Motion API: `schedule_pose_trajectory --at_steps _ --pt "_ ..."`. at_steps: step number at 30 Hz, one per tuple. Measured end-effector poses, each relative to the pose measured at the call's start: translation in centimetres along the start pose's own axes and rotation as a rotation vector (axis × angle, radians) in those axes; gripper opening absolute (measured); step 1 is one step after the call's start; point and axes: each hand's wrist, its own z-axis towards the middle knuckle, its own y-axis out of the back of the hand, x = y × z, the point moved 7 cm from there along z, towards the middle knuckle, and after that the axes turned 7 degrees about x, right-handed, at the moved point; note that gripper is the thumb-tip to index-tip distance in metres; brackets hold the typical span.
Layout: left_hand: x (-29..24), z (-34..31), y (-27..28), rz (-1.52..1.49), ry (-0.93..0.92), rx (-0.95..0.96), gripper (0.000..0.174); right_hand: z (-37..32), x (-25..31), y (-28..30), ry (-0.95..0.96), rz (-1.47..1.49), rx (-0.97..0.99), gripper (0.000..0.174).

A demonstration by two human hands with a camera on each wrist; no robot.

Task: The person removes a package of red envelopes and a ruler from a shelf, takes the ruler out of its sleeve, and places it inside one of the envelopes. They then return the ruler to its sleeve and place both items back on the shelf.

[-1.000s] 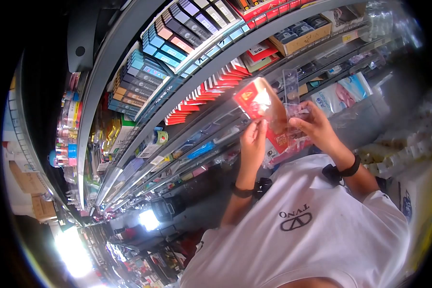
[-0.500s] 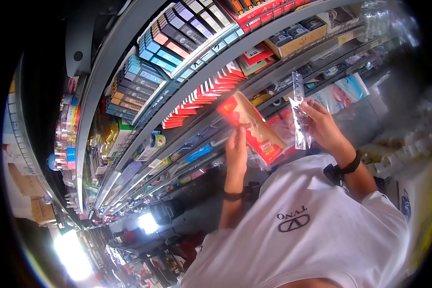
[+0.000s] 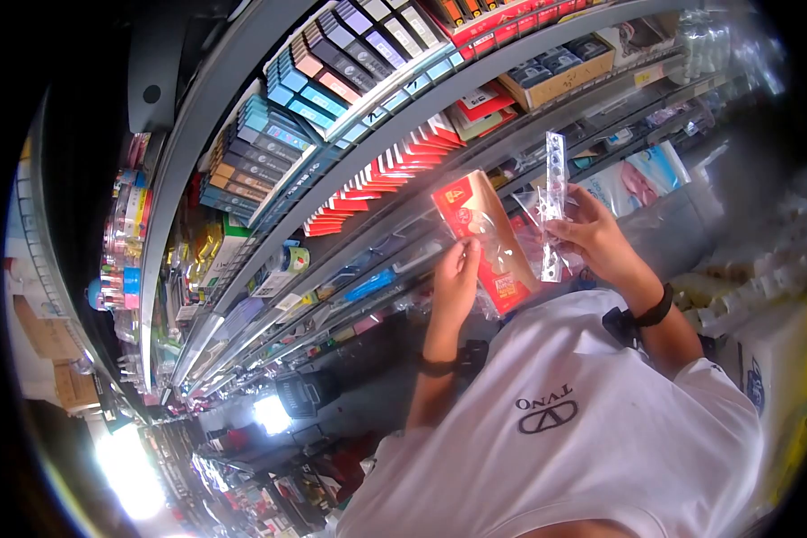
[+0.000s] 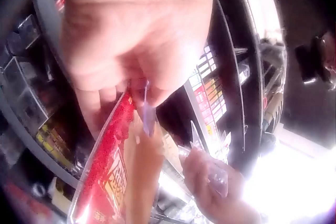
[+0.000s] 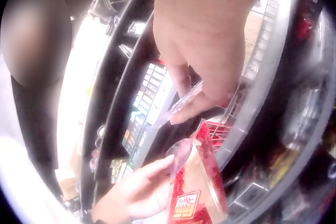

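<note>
My left hand pinches the edge of a red and tan cardboard package between thumb and fingers. Up close in the left wrist view, the package's red face carries yellow lettering, and a bit of clear plastic sticks out at the fingertips. To the right of it, my right hand holds a narrow, shiny clear plastic strip upright. Thumb and fingers pinch that plastic in the right wrist view, just above the package. The two hands are a short way apart.
Curved shelves run along the far side, stacked with blue, dark and peach boxes. A row of red and white packets and a carton of dark items sit there too. Bagged goods lie at the right.
A second ago both hands were at the package. The right hand has since moved away from it with the plastic strip, which now stands upright; the package has turned in the left hand.
</note>
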Motion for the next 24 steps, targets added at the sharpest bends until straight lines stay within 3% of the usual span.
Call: schedule_pose_trajectory --at_steps 8,17,22,24 --pt "-0.1 0.5 -1.4 0.136 -0.031 0.032 0.032 1.1 -1.1 0.3 0.148 -0.293 -0.001 0.059" --pt "-2.5 0.2 -2.9 0.131 -0.215 0.115 0.027 1.2 -1.3 -1.1 0.262 -0.642 -0.087 0.067" --pt "-2.3 -0.1 -2.5 0.06 -0.076 0.177 0.024 1.1 -1.3 -2.8 0.186 -0.731 -0.04 0.069" --pt "-2.2 -0.1 -2.4 0.019 -0.099 0.185 0.024 1.4 -1.8 -2.5 0.277 -0.778 -0.031 0.069"
